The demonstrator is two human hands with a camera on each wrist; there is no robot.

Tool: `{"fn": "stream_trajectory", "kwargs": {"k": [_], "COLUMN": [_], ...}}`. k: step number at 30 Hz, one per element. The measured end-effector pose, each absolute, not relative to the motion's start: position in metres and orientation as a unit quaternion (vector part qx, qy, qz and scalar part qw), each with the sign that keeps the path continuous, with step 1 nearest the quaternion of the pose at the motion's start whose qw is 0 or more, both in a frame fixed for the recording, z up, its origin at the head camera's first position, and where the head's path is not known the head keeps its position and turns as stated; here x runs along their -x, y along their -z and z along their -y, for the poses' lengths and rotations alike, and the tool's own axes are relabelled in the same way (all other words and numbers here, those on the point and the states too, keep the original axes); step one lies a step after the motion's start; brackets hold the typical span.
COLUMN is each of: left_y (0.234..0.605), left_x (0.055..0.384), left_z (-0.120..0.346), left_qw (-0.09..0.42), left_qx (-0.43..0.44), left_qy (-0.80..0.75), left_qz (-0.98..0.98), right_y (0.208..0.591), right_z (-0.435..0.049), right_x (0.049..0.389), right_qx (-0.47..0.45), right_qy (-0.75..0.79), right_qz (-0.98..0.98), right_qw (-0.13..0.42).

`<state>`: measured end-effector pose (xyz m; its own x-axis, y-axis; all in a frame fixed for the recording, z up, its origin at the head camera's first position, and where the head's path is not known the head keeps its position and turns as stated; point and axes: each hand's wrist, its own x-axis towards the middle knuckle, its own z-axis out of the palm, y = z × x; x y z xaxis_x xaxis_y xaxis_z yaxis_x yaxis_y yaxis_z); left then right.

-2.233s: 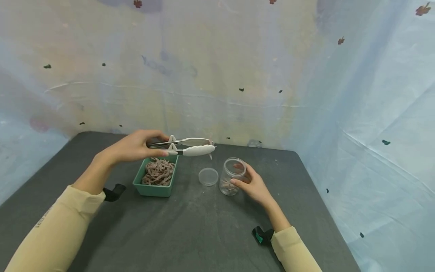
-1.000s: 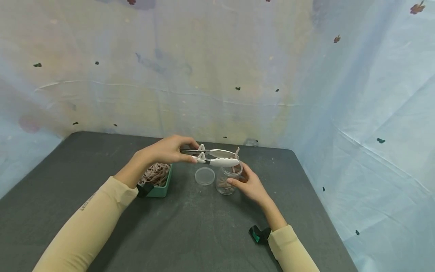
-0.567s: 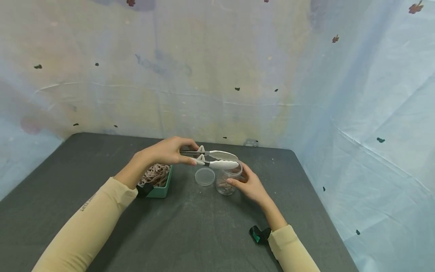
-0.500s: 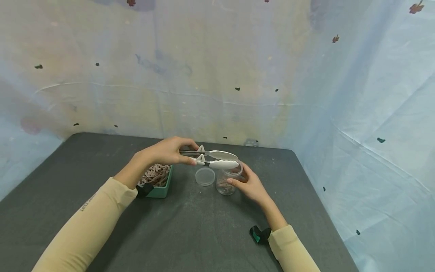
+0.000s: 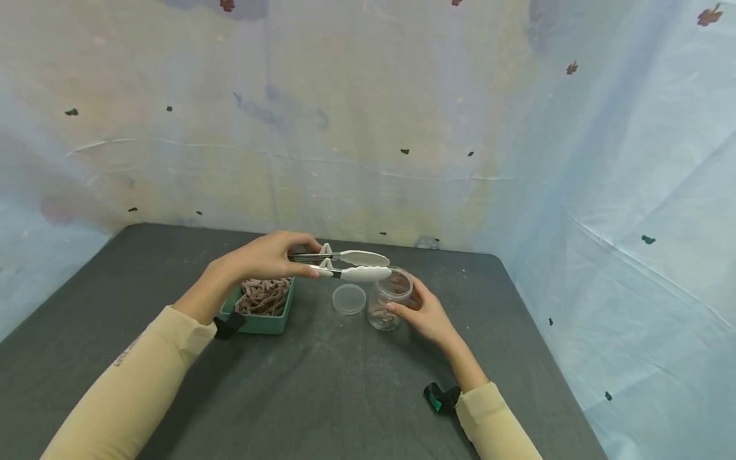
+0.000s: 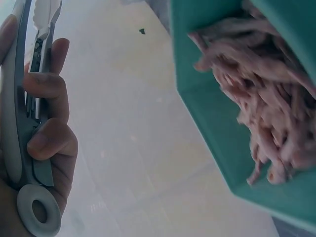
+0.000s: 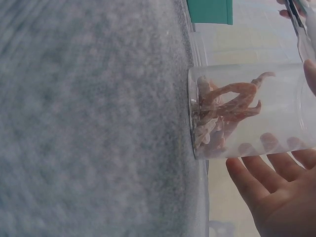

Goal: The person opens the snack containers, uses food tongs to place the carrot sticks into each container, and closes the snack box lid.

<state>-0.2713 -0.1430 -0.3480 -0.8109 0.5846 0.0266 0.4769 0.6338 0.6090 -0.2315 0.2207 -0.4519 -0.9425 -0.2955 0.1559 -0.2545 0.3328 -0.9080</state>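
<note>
My left hand [image 5: 267, 259] grips a pair of white-tipped metal tongs [image 5: 362, 265], held level beside the jar's mouth. Their two tips stand apart with nothing between them. My right hand [image 5: 428, 316] holds a clear plastic jar [image 5: 381, 300] upright on the table, thumb on the near side and fingers behind. Several pinkish-brown, meat-like strips [image 7: 229, 101] lie in the bottom of that jar. Below my left wrist stands a green box [image 5: 261, 324], heaped with more such strips [image 6: 266, 98]; my forearm covers part of it in the head view.
A round clear lid [image 5: 348, 299] lies on the dark table [image 5: 345, 396] between box and jar. A pale patterned sheet [image 5: 356, 128] rises behind the table and along its right side. Black straps are on both wrists.
The tongs travelled right from near the box to the jar's mouth with a strip, which has left their tips and dropped into the jar. Now they have drawn back slightly left. The right hand stays put.
</note>
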Motion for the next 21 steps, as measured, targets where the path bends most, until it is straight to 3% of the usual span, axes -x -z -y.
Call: {"fn": "stream_trajectory", "kwargs": {"k": [21], "left_y": [0.340], "left_x": [0.250], "left_z": [0.220], "left_qw": [0.063], "left_qx": [-0.253], "left_qy": [-0.271], "left_qz": [-0.927], "right_y": [0.454], "right_z": [-0.221], "right_x": [0.232], "right_qx": [0.176], "right_qy": [0.556], "right_qz": [-0.812], "right_qw": [0.015]}}
